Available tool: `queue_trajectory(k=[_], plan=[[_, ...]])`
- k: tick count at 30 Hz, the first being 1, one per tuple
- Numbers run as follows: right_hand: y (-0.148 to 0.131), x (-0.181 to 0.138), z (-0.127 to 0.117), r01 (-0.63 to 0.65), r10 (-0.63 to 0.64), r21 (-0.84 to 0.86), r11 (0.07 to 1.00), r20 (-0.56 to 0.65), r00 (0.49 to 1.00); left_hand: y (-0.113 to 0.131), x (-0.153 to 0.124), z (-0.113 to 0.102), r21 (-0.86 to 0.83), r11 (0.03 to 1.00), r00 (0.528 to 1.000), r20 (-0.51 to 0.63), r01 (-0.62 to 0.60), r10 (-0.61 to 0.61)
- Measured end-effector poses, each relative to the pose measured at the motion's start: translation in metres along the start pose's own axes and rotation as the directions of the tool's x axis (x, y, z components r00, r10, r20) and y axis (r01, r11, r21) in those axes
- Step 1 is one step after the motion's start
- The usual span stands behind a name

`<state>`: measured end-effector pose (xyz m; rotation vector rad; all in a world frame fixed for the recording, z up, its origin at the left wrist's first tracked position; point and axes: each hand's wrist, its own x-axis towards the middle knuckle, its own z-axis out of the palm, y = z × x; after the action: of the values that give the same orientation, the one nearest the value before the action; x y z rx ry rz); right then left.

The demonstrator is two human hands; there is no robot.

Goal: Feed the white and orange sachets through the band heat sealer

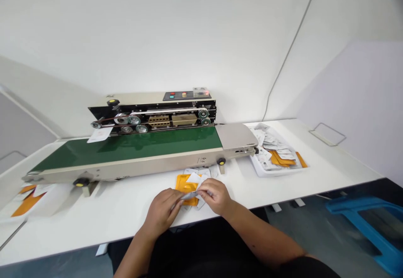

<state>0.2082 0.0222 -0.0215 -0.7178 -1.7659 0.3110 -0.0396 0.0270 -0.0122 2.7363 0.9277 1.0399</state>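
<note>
Both hands meet at the front edge of the white table (126, 211). My left hand (163, 211) and my right hand (216, 195) are closed on a small white packet (191, 194) held between them. Under and just behind the hands lies a small pile of orange and white packets (189, 181). Behind that stands a band sealer (151, 120) with a green conveyor belt (132, 145). One white packet (100, 134) rides at the belt's left end, under the sealing head.
A white tray (278, 154) heaped with white and orange packets sits to the right of the sealer. More orange and white packets (28, 198) lie at the left below the belt's end. A blue plastic stool (374, 223) stands on the floor at the right. White walls close behind.
</note>
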Motion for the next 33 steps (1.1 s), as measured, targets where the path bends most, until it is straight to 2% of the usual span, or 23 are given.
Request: queue_trajectory(k=[7, 11, 14, 17, 20, 23, 25, 28, 31, 33], plan=[[0.000, -0.002, 0.000, -0.057, 0.057, 0.002, 0.998, -0.005, 0.998, -0.001, 0.000, 0.004, 0.071, 0.997, 1.000, -0.002, -0.016, 0.016], [0.002, -0.002, 0.000, -0.094, 0.093, 0.039, 0.995, 0.024, 0.995, -0.002, 0.000, 0.004, 0.084, 0.996, 0.999, -0.050, 0.018, -0.014], [0.003, -0.001, 0.000, -0.196, 0.183, 0.142, 0.970, 0.095, 0.978, 0.000, -0.005, 0.003, 0.029, 0.992, 0.988, -0.099, 0.123, -0.119], [0.005, -0.001, 0.003, -0.315, 0.273, 0.184, 0.931, 0.224, 0.936, 0.006, -0.013, 0.004, -0.043, 0.975, 0.967, -0.128, 0.217, -0.221], [0.006, -0.002, 0.007, -0.316, 0.261, 0.156, 0.936, 0.294, 0.920, 0.012, -0.018, 0.009, -0.065, 0.973, 0.964, -0.138, 0.220, -0.227], [0.008, 0.000, 0.007, -0.376, 0.319, 0.170, 0.911, 0.287, 0.903, 0.014, -0.018, 0.014, -0.061, 0.970, 0.965, -0.110, 0.234, -0.240], [0.010, 0.008, -0.003, -0.480, 0.415, 0.249, 0.841, 0.272, 0.868, 0.013, -0.018, 0.016, -0.048, 0.969, 0.965, -0.093, 0.244, -0.247], [0.015, 0.037, -0.038, -0.580, 0.552, 0.344, 0.738, 0.185, 0.813, 0.011, -0.019, 0.018, -0.022, 0.974, 0.972, -0.075, 0.224, -0.225], [0.022, 0.083, -0.087, -0.606, 0.639, 0.305, 0.735, -0.012, 0.769, 0.010, -0.022, 0.020, 0.015, 0.982, 0.981, -0.060, 0.187, -0.186], [0.029, 0.114, -0.116, -0.634, 0.677, 0.279, 0.721, -0.092, 0.730, 0.011, -0.024, 0.022, 0.041, 0.985, 0.985, -0.059, 0.165, -0.163]])
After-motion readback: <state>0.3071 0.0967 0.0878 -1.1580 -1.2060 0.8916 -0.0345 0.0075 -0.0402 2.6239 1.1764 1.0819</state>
